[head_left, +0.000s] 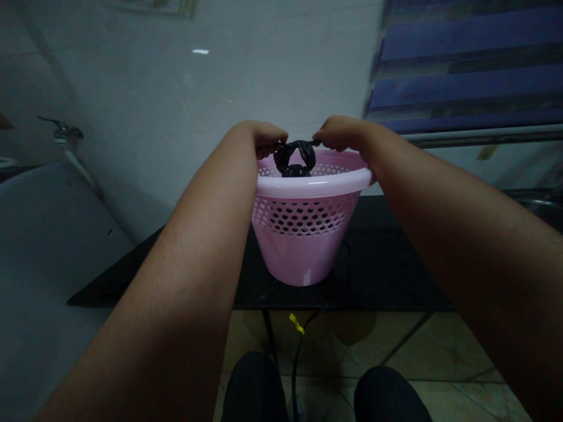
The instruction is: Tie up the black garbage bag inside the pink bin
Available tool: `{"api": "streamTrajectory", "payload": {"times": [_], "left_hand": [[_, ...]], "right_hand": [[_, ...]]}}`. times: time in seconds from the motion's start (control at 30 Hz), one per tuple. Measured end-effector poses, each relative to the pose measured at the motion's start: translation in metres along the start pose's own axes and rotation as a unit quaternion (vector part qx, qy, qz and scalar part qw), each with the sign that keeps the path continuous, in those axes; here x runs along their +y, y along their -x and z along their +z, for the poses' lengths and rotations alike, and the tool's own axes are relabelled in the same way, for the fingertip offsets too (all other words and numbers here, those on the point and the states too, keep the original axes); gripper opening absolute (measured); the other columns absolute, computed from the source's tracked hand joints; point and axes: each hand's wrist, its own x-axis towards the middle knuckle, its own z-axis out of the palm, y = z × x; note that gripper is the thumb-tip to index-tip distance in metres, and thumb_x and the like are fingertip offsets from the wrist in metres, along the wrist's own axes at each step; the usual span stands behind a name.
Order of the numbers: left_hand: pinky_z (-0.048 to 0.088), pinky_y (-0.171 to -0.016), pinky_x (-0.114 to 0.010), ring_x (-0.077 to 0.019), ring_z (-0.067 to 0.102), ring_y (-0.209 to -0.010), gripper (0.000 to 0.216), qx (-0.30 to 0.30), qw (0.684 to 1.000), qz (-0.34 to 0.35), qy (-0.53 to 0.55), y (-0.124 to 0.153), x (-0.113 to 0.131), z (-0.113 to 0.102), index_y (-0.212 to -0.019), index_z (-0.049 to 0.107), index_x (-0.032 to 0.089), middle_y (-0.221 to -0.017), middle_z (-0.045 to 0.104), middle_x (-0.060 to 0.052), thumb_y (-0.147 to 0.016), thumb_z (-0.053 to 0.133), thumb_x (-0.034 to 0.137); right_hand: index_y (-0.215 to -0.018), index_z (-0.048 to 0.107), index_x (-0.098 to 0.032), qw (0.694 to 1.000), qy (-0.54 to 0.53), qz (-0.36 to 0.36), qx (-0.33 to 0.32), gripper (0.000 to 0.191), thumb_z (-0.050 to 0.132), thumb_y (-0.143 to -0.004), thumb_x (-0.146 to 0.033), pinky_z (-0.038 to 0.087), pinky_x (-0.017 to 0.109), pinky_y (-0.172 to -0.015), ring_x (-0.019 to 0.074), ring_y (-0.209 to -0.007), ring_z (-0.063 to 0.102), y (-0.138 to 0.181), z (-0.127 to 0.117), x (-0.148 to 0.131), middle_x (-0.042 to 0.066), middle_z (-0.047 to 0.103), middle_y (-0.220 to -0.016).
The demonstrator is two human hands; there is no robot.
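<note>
A black plastic bag (297,170) sits inside a pink basket (299,252), its gathered top rising above the rim. My left hand (270,139) grips one end of the bag's top with closed fingers. On the other side, my right hand (336,133) pinches the opposite end, so the two ends are pulled apart sideways. The basket stands upright, with a band of holes below its thick rim and dark plastic showing through them. My right forearm is against or very near the rim; whether it touches I cannot tell.
Beneath the basket is a black counter (387,264). A dark cable (297,357) with a yellow tag (297,323) hangs over its front edge. At left are a wall tap (65,132) and a grey surface (53,234); a purple striped panel (475,64) is at upper right.
</note>
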Motion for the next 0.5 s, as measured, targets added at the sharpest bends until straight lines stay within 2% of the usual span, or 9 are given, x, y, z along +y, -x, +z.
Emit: {"api": "streamTrajectory", "payload": {"times": [0.37, 0.5], "left_hand": [[0.013, -0.05, -0.025, -0.0068, 0.019, -0.043, 0.02, -0.003, 1.0, -0.004, -0.006, 0.002, 0.001, 0.0, -0.059, 0.031, 0.02, -0.047, 0.024, 0.005, -0.075, 0.043, 0.018], [0.013, -0.05, -0.025, -0.007, 0.018, -0.044, 0.02, -0.009, 1.0, 0.0, -0.011, 0.002, 0.0, -0.001, -0.059, 0.03, 0.02, -0.046, 0.024, 0.005, -0.073, 0.044, 0.019]], "right_hand": [[-0.093, 0.065, -0.012, 1.0, 0.001, 0.001, 0.0, 0.027, 0.054, -0.084, -0.035, 0.036, 0.025, -0.052, 0.0121, -0.057, 0.044, 0.003, -0.001, -0.001, 0.003, 0.046, -0.058], [-0.092, 0.064, -0.012, 1.0, 0.0, -0.007, -0.009, 0.025, 0.053, -0.084, -0.032, 0.035, 0.025, -0.053, 0.0124, -0.059, 0.044, -0.007, 0.002, 0.006, 0.004, 0.046, -0.06]]}}
